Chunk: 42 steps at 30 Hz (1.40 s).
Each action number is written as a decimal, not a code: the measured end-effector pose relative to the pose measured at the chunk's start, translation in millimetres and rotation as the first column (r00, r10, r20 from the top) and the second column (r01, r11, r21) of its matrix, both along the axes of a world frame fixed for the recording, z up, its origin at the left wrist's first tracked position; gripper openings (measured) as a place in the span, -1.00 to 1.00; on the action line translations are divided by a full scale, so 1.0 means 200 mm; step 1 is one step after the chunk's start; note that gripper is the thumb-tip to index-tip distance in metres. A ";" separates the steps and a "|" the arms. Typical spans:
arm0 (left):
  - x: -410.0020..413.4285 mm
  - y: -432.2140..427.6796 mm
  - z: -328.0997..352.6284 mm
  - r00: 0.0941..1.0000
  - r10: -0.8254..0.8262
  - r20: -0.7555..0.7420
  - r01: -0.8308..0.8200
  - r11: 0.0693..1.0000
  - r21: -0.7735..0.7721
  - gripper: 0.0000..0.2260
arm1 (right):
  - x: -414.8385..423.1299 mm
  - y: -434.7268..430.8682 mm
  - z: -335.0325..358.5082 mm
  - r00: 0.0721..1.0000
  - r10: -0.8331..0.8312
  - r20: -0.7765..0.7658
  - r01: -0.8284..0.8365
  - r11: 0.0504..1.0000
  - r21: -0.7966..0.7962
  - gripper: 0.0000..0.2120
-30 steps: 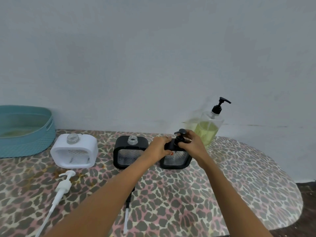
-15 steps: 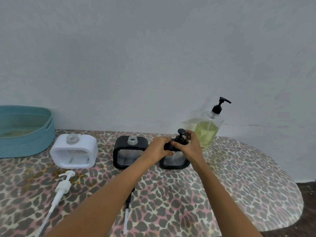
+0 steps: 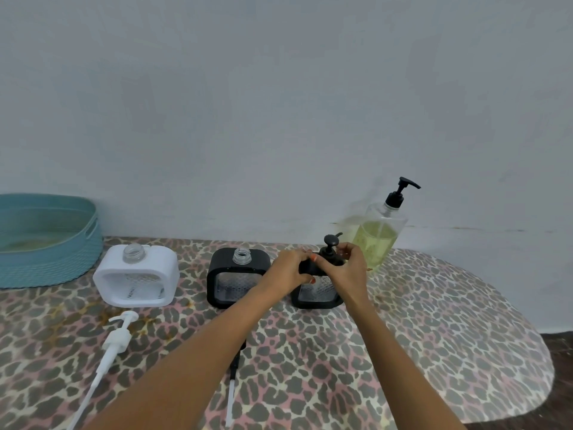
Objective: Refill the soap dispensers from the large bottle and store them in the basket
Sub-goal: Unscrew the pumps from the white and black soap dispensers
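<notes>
Left hand (image 3: 290,270) steadies the black dispenser (image 3: 316,293) while right hand (image 3: 348,268) pinches its pump (image 3: 331,251)

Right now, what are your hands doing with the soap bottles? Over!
Left hand steadying right black dispenser. Right hand gripping its pump. White dispenser and middle black dispenser open, pumps off. Nothing in the way.

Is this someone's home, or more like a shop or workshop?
Probably a home, though only a corner shows: a table under a leopard-print cloth against a plain painted wall, a teal woven basket, and household soap dispensers beside a large bottle.
</notes>
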<state>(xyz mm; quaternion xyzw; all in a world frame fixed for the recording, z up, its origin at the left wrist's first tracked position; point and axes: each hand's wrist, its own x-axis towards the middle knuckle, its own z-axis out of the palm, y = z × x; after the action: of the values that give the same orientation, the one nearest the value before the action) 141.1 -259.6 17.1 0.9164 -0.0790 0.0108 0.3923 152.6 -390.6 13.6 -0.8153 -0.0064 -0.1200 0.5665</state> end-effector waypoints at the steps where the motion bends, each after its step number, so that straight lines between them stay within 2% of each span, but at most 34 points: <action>1: 0.00 0.00 0.00 1.000 0.000 0.002 0.000 1.000 -0.003 -0.54 | 0.00 0.00 0.00 0.999 -0.022 0.036 0.023 0.999 -0.035 -0.55; 3: 0.00 0.00 0.00 1.000 -0.001 0.002 0.001 1.000 0.002 -0.49 | 0.00 0.00 0.01 0.996 -0.029 0.079 0.035 0.997 -0.072 -0.63; 6: 0.00 0.00 0.00 1.000 0.000 -0.005 0.000 1.000 0.007 -0.44 | -0.02 -0.01 0.02 0.998 0.000 0.062 0.002 1.000 -0.027 -0.72; 10: 0.00 0.00 0.00 1.000 0.004 -0.007 -0.004 1.000 0.010 -0.43 | -0.04 0.00 0.01 0.999 0.025 0.032 -0.025 1.000 -0.006 -0.67; 13: 0.00 -0.01 -0.01 1.000 0.005 -0.005 -0.005 1.000 0.003 -0.45 | -0.04 0.01 0.01 0.997 -0.002 0.080 0.008 0.997 -0.071 -0.59; 21: -0.01 0.00 -0.01 0.999 0.009 -0.030 -0.010 0.999 -0.039 -0.43 | -0.04 0.01 0.11 0.986 -0.050 0.160 0.058 0.997 -0.046 -0.69; 33: -0.01 0.00 0.05 0.993 -0.030 -0.113 0.036 0.998 0.045 -0.39 | -0.07 -0.08 0.48 0.961 -0.064 0.270 0.058 0.998 0.031 -0.70; 37: -0.02 0.00 0.07 0.993 -0.032 -0.113 0.038 0.998 0.050 -0.39 | -0.13 -0.13 0.57 0.967 -0.050 0.251 0.040 0.998 0.044 -0.71; 42: -0.02 0.00 0.07 0.994 -0.032 -0.108 0.036 0.999 0.029 -0.39 | -0.24 -0.21 0.56 0.992 0.019 0.121 -0.030 0.995 0.093 -0.75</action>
<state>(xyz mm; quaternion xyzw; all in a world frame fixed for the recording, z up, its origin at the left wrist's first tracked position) 136.3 -259.7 30.8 0.9201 -0.0735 -0.0463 0.3820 105.1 -433.3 125.5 -0.7787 -0.0448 -0.1619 0.6045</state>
